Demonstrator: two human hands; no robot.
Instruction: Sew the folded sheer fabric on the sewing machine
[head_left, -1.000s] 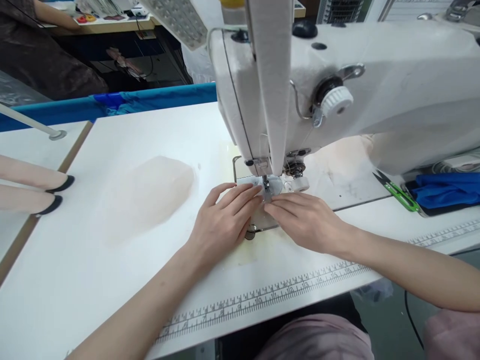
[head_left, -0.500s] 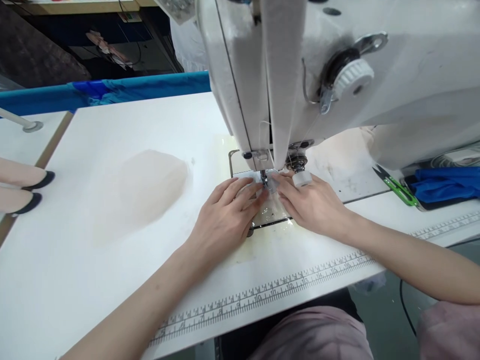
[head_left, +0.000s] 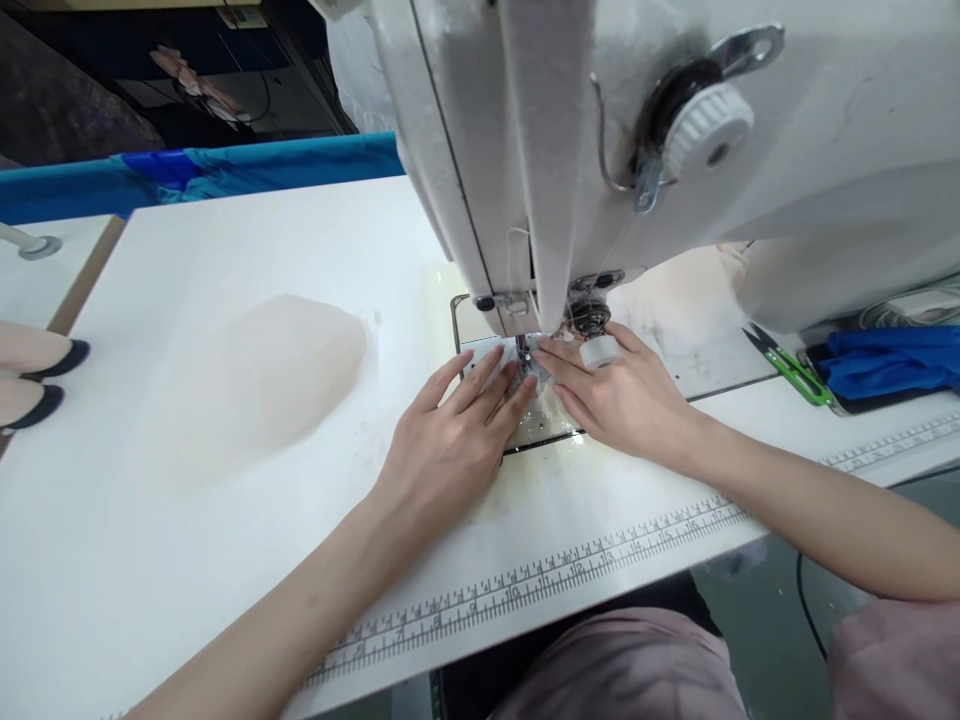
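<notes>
My left hand lies palm down on the metal needle plate, fingers spread, just left of the presser foot. On the other side of the foot, my right hand rests flat with its fingers stretched toward the needle. Between the fingertips is a small, thin, see-through whitish piece, partly under the foot and partly hidden by the fingers. The white sewing machine stands over both hands.
A pale beige sheer patch shows on the white table at left. Green-handled thread snips lie at right beside blue cloth. A printed ruler runs along the front edge. Two beige, dark-tipped shapes are at far left.
My left fingers have spread a little wider, and the right fingers have shifted slightly beside the presser foot. The whole view has moved slightly.
</notes>
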